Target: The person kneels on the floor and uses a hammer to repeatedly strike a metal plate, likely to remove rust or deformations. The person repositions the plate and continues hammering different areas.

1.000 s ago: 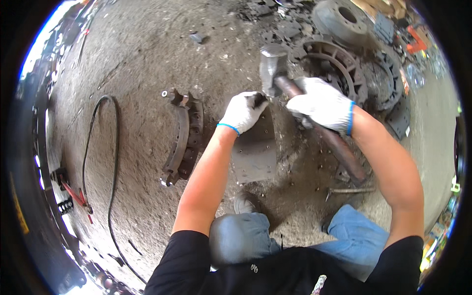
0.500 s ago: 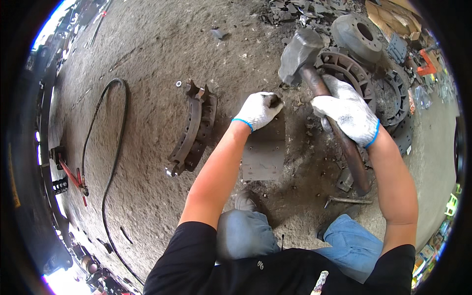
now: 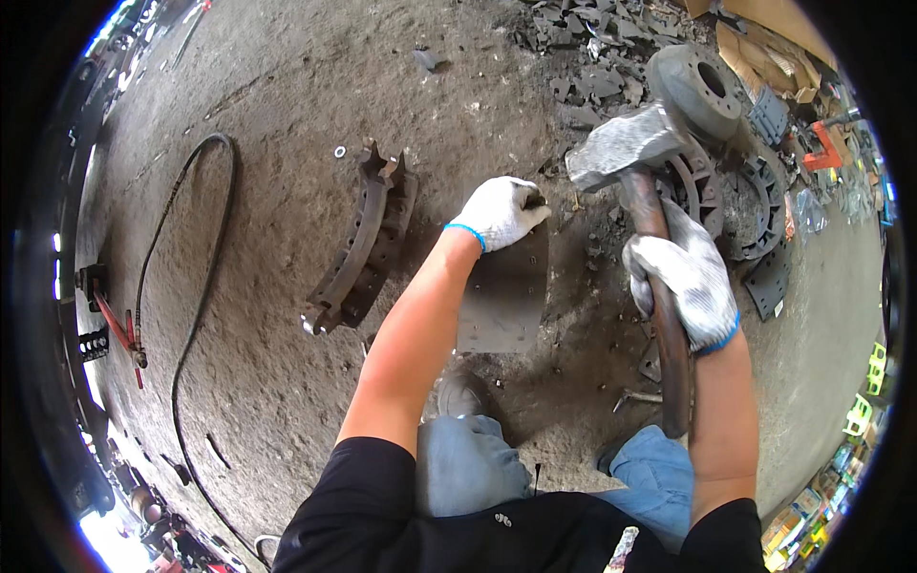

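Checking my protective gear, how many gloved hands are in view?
2: the left hand grips a small tool on the dark plate; the right hand grips the sledgehammer handle.

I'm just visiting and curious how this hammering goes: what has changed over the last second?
The right hand has swung the sledgehammer up and to the right, away from the left hand; a second ago its head hung close over that hand. The left hand has stayed gripping something small at the top edge of the flat dark plate. The curved brake shoe and black hose have not moved.

Left hand [image 3: 499, 212] reaches forward; right hand [image 3: 683, 277] clenched, raised.
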A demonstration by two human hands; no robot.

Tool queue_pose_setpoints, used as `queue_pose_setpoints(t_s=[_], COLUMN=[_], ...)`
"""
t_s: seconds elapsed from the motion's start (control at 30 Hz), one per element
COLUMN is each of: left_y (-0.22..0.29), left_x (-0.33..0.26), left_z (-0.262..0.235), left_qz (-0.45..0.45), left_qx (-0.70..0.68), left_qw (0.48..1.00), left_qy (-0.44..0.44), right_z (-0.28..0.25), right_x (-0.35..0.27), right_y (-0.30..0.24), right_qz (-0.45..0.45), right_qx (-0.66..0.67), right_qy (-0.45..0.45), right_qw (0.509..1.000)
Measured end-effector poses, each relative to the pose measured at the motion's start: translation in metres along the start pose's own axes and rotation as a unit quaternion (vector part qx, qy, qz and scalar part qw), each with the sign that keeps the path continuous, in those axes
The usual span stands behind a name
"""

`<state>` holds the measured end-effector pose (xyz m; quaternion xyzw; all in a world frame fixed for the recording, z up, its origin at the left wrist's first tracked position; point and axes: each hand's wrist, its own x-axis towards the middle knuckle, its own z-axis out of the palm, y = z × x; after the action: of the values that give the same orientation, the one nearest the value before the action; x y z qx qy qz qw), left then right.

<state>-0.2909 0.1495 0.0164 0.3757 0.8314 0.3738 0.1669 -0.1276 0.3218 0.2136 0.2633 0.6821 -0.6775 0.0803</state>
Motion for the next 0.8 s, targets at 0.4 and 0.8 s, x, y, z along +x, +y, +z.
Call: queue_pose_setpoints(t_s=[0.4, 0.8], left_y=[-0.028, -0.037], left_x=[-0.049, -0.045], left_z=[-0.031, 0.008], left_qz=[-0.102, -0.045], left_qx=[-0.095, -0.053], left_qw=[0.964, 0.954], left_qy=[0.229, 0.291], right_z=[0.006, 0.012], right_x=[-0.038, -0.041], right_y=[0.025, 0.011], right_qz=[0.011, 0.009], right_qx=[0.049, 0.054], right_qy=[-0.014, -0.039], right_qw=[0.999, 0.998])
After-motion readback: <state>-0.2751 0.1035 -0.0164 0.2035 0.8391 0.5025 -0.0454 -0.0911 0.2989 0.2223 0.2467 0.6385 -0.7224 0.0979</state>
